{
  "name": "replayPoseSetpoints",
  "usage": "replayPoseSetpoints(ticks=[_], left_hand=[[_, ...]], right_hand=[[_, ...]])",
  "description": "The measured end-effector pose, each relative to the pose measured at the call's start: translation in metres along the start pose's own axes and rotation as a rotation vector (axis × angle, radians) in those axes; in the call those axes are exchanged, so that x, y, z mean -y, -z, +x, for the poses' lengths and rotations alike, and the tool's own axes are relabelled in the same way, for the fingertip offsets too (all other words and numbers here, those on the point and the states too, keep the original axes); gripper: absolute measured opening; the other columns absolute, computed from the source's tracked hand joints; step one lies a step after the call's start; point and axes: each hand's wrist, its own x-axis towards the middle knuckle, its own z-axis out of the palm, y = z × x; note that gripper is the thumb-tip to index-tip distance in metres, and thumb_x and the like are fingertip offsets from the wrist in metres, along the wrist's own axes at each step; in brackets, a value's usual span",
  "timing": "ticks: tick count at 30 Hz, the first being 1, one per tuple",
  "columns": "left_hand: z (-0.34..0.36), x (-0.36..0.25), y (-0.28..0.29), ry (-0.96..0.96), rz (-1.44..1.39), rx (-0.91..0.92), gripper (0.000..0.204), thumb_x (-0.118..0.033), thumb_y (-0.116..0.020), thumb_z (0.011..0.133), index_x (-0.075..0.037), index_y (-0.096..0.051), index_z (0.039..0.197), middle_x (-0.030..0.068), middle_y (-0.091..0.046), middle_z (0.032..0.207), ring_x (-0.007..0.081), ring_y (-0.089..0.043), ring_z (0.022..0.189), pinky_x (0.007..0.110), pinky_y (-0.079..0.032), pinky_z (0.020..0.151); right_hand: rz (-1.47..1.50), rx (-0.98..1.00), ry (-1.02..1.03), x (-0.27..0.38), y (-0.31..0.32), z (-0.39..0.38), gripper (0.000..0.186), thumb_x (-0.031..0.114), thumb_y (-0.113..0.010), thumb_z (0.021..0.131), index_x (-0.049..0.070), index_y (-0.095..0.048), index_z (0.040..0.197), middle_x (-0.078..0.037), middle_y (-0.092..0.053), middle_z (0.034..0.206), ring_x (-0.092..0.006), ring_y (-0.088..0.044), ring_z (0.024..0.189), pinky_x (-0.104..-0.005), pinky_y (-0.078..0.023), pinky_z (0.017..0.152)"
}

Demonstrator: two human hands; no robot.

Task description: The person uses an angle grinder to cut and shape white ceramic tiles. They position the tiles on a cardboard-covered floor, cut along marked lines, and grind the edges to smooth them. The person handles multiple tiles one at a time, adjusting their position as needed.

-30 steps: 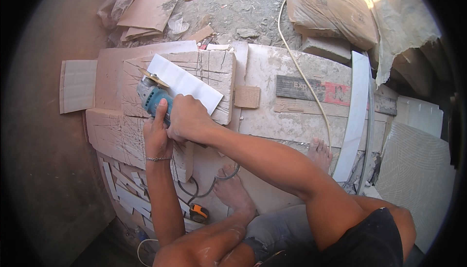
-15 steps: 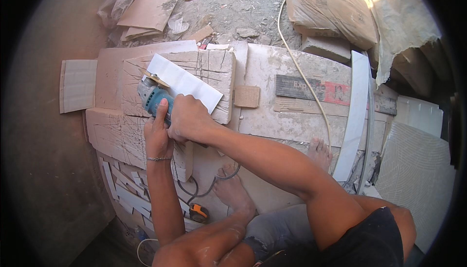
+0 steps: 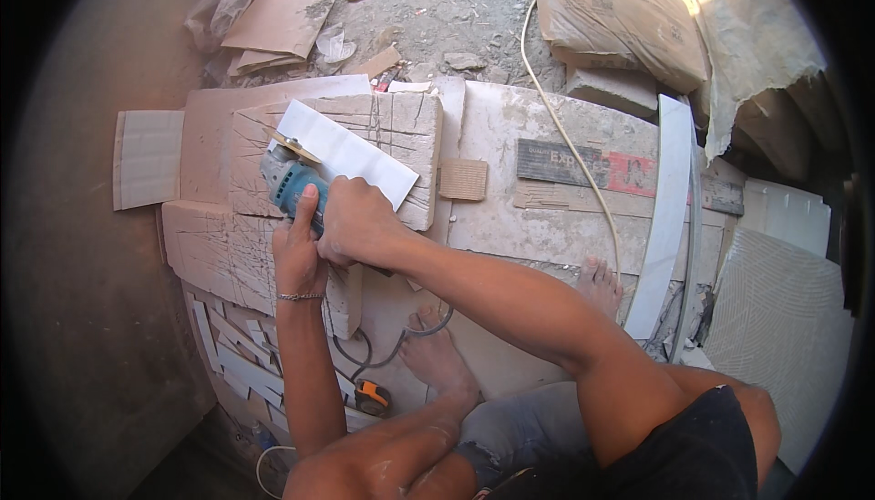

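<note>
An angle grinder [image 3: 290, 186] with a teal body and a thin disc is gripped in both hands. My left hand [image 3: 298, 254] closes around its body from below, thumb along the casing. My right hand [image 3: 360, 222] wraps over the rear of the tool, hiding most of it. The disc is at the left edge of a white tile [image 3: 351, 154]; contact is hard to tell. The tile lies at a slant on a pale, heavily scored board [image 3: 396, 117].
My bare feet [image 3: 433, 359] rest among a dark cord, a tape measure [image 3: 371, 397] and tile strips [image 3: 251, 372]. A long white strip [image 3: 659, 226], pale cord [image 3: 583, 163] and large tile [image 3: 766, 336] lie right. A paper sack [image 3: 620, 26] and rubble [image 3: 437, 17] are at the top.
My hands and the grinder have shifted very slightly to the right over the last second, with the same grip. The tile stays where it was.
</note>
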Motion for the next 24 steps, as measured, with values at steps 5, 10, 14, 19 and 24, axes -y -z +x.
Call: replayPoseSetpoints(ticks=[5, 10, 14, 19, 24], left_hand=[[-0.0038, -0.0033, -0.0052, 0.008, -0.035, -0.013, 0.037, -0.034, -0.074, 0.103, 0.003, -0.067, 0.109, 0.0055, -0.072, 0.096, 0.0120, -0.068, 0.083, 0.030, -0.054, 0.073], [-0.0022, -0.0005, -0.0031, 0.008, -0.034, -0.013, 0.036, -0.033, -0.074, 0.103, 0.002, -0.068, 0.107, 0.0058, -0.072, 0.096, 0.0123, -0.069, 0.083, 0.030, -0.054, 0.072], [-0.0058, -0.0027, -0.0079, 0.003, -0.036, -0.024, 0.036, -0.033, -0.074, 0.103, 0.002, -0.068, 0.106, 0.0054, -0.072, 0.095, 0.0122, -0.068, 0.082, 0.030, -0.054, 0.071], [-0.0066, -0.0015, -0.0069, 0.006, -0.022, -0.023, 0.036, -0.033, -0.074, 0.103, 0.002, -0.068, 0.107, 0.0047, -0.072, 0.095, 0.0119, -0.068, 0.081, 0.030, -0.054, 0.071], [-0.0081, -0.0025, -0.0096, 0.005, -0.037, -0.029, 0.036, -0.033, -0.074, 0.103, 0.002, -0.068, 0.108, 0.0046, -0.072, 0.095, 0.0118, -0.068, 0.082, 0.029, -0.053, 0.071]], right_hand=[[0.013, 0.020, 0.000, 0.0000, 0.0011, 0.0002, 0.045, 0.010, -0.087, 0.069, -0.011, -0.068, 0.104, -0.030, -0.073, 0.113, -0.0422, -0.073, 0.110, -0.0447, -0.062, 0.093], [0.018, 0.020, 0.007, -0.0021, -0.0007, 0.0018, 0.043, 0.006, -0.084, 0.067, -0.012, -0.068, 0.102, -0.030, -0.073, 0.111, -0.0426, -0.074, 0.108, -0.0446, -0.062, 0.091], [0.012, 0.016, 0.009, -0.0020, 0.0010, -0.0002, 0.042, 0.005, -0.083, 0.066, -0.012, -0.068, 0.101, -0.030, -0.073, 0.111, -0.0427, -0.074, 0.108, -0.0445, -0.062, 0.091], [0.024, 0.011, 0.001, -0.0037, -0.0003, -0.0006, 0.043, 0.005, -0.083, 0.066, -0.012, -0.068, 0.103, -0.030, -0.073, 0.112, -0.0426, -0.074, 0.109, -0.0445, -0.062, 0.091], [0.016, 0.018, 0.004, -0.0042, -0.0001, 0.0000, 0.045, 0.006, -0.085, 0.066, -0.012, -0.068, 0.103, -0.030, -0.073, 0.112, -0.0426, -0.074, 0.109, -0.0445, -0.062, 0.091]])
